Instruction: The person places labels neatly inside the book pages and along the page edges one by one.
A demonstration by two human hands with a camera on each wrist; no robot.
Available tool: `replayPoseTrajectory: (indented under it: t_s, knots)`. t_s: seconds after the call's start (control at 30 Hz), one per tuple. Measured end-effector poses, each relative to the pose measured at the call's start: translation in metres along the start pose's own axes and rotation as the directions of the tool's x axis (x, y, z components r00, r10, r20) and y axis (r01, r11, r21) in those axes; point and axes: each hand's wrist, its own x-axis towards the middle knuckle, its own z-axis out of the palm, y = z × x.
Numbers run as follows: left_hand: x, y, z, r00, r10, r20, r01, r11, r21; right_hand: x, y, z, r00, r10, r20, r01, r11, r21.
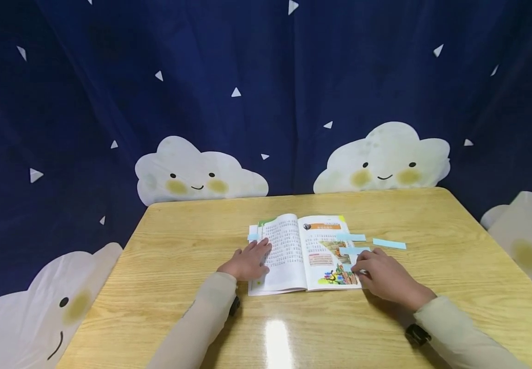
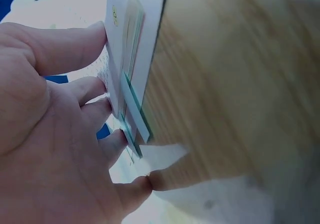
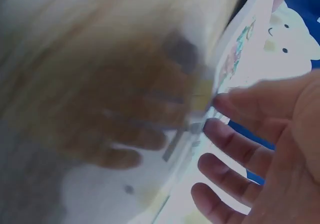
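Observation:
An open book [image 1: 289,279] lies on the table, printed pages up. My left hand [image 1: 249,260] rests on the left page with its fingers spread. Pale blue strips [image 2: 136,107] stick out past the book's edge beside those fingers in the left wrist view. At the lower right page edge, my right hand [image 1: 388,277] pinches a short blue paper strip [image 1: 347,267], mostly covered by the fingers. Above it, two more blue strips [image 1: 351,237] lie across the right page and over its edge. In the right wrist view, the thumb and index fingertips meet the page edge.
A separate blue strip [image 1: 389,243] lies on the wooden table [image 1: 192,230], right of the book. Behind the table hangs a dark blue curtain [image 1: 266,66] with white clouds and triangles. The glossy tabletop reflects light near the front.

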Motion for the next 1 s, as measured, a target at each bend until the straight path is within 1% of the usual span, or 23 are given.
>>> replayPoseTrajectory:
  t_s: [0.07,0.2,0.3,0.4,0.53,0.63,0.7,0.8,0.87,0.93,1.0]
  knots:
    - [0.0,0.0,0.002,1.0,-0.001,-0.002,0.001,1.0,0.005,-0.001,-0.001,-0.003,1.0,-0.01,0.013,0.01,1.0,0.01]
    - [0.001,-0.001,0.004,1.0,0.017,-0.026,-0.016,0.999,0.032,0.005,-0.01,-0.008,1.0,-0.022,-0.009,0.022,0.999,0.027]
    - [0.001,-0.003,0.004,0.999,0.025,-0.043,-0.023,0.998,0.056,0.016,-0.024,-0.012,1.0,-0.026,-0.009,0.027,0.998,0.057]
    - [0.001,-0.002,0.002,0.998,0.023,-0.05,-0.02,0.998,0.061,0.027,-0.038,-0.013,0.999,-0.054,0.001,0.053,0.995,0.082]
    - [0.001,0.0,-0.002,0.998,0.028,-0.06,-0.024,0.998,0.057,0.043,-0.055,-0.009,0.995,-0.103,0.003,0.103,0.993,0.064]
    - [0.0,0.0,-0.006,0.997,0.028,-0.076,-0.024,0.998,0.06,0.055,-0.065,-0.003,0.991,-0.131,0.027,0.129,0.99,0.05]
    - [0.001,-0.001,-0.007,0.995,0.027,-0.094,-0.022,0.998,0.058,0.064,-0.07,0.002,0.991,-0.12,0.064,0.115,0.991,0.072]
    - [0.002,-0.002,-0.007,0.992,0.031,-0.124,-0.023,0.998,0.062,0.076,-0.076,0.01,0.987,-0.067,0.144,0.051,0.992,0.116]
    - [0.004,-0.003,-0.007,0.99,0.03,-0.134,-0.022,0.998,0.066,0.084,-0.078,0.015,0.982,-0.023,0.188,0.0,0.993,0.119]
    - [0.007,-0.005,-0.008,0.989,0.019,-0.147,-0.01,0.998,0.063,0.092,-0.08,0.02,0.978,0.012,0.21,-0.035,0.994,0.107]
    - [0.009,-0.007,-0.009,0.987,-0.005,-0.16,0.014,0.998,0.055,0.1,-0.081,0.025,0.976,0.04,0.213,-0.061,0.994,0.095]
